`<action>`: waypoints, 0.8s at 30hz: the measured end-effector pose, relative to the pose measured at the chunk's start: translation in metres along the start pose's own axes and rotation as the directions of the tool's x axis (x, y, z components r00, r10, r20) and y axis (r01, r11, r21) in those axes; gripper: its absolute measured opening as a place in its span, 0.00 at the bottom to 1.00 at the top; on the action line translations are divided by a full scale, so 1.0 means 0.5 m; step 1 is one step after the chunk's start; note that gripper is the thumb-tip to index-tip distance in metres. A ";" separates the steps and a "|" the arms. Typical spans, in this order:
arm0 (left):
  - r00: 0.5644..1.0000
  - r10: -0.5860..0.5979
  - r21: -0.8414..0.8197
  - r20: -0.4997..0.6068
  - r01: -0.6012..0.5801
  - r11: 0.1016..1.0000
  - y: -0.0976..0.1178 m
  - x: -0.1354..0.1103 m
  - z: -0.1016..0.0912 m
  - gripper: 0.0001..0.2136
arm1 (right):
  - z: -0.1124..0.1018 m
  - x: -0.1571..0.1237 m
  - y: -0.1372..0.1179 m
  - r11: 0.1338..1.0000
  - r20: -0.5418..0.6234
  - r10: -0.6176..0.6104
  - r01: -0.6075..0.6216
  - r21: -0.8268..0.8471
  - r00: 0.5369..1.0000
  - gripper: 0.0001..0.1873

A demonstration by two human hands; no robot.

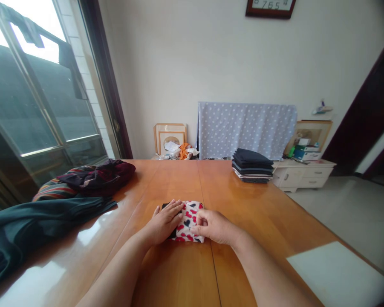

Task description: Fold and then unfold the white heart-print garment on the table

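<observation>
Head view: our left hand (164,221) lies flat on the folded cloth (189,221), near centre of the table (258,213). Right hand (212,226) pinches its right edge. Stack (252,165) far right, clothes (67,192) far left.

One bench (249,204), two hands, five lots of cloth on it.
The left hand (164,221) and the right hand (212,226) make two, both on the single heart-print cloth (189,217). One stack of folded dark clothes (252,166) sits near the far right edge (its layers are too thin to count surely). Three loose pieces lie along the left edge: one dark green garment (41,217), one striped garment (56,187) and one maroon garment (102,172). Beyond the far edge hangs one dotted sheet (246,128).
</observation>
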State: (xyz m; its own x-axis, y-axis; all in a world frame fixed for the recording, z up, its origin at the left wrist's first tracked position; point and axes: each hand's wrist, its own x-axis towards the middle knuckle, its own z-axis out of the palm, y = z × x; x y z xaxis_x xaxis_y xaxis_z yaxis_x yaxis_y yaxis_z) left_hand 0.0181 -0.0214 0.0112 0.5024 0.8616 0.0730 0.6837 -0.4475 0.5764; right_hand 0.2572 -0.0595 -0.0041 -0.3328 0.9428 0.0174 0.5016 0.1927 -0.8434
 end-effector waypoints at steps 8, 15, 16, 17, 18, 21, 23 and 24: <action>0.906 -0.237 -0.423 -0.350 0.073 0.903 -0.006 -0.009 -0.046 0.25 | -0.023 0.014 0.010 0.989 -0.135 -0.044 0.062 0.135 0.990 0.19; 0.788 -0.374 -0.520 -0.488 0.081 0.850 -0.052 0.003 -0.051 0.26 | -0.011 0.003 0.006 0.986 0.055 -0.005 -0.005 0.170 0.998 0.17; 0.791 -0.390 -0.508 -0.471 0.119 0.853 -0.060 0.003 -0.050 0.27 | -0.008 0.002 0.006 0.984 0.096 -0.001 -0.016 0.179 0.995 0.17; 0.795 -0.407 -0.484 -0.450 0.166 0.859 -0.068 0.002 -0.048 0.28 | -0.007 0.003 0.007 0.984 0.098 -0.001 -0.016 0.176 0.995 0.16; 0.798 -0.422 -0.449 -0.430 0.216 0.867 -0.075 0.002 -0.047 0.28 | -0.008 0.005 0.009 0.988 0.057 -0.002 -0.007 0.157 0.998 0.15; 0.809 -0.418 -0.327 -0.413 0.297 0.897 -0.085 0.000 -0.046 0.25 | -0.018 0.015 0.015 0.998 -0.177 -0.018 0.028 0.055 0.984 0.11; 0.830 -0.345 -0.274 -0.439 0.242 0.931 -0.075 -0.001 -0.048 0.22 | -0.028 0.017 0.016 0.999 -0.271 -0.043 0.043 -0.007 0.961 0.08; 0.843 -0.287 -0.257 -0.455 0.185 0.949 -0.064 -0.003 -0.049 0.21 | -0.033 0.015 0.015 0.998 -0.277 -0.062 0.056 -0.030 0.959 0.06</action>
State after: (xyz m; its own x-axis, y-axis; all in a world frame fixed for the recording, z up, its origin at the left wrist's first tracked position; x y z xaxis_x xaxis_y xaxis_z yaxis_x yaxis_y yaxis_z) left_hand -0.0175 -0.0023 0.0127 -0.0140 0.9638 0.2661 0.6054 -0.2037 0.7694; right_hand 0.2716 -0.0465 -0.0015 -0.1289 0.9674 0.2182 0.5056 0.2534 -0.8247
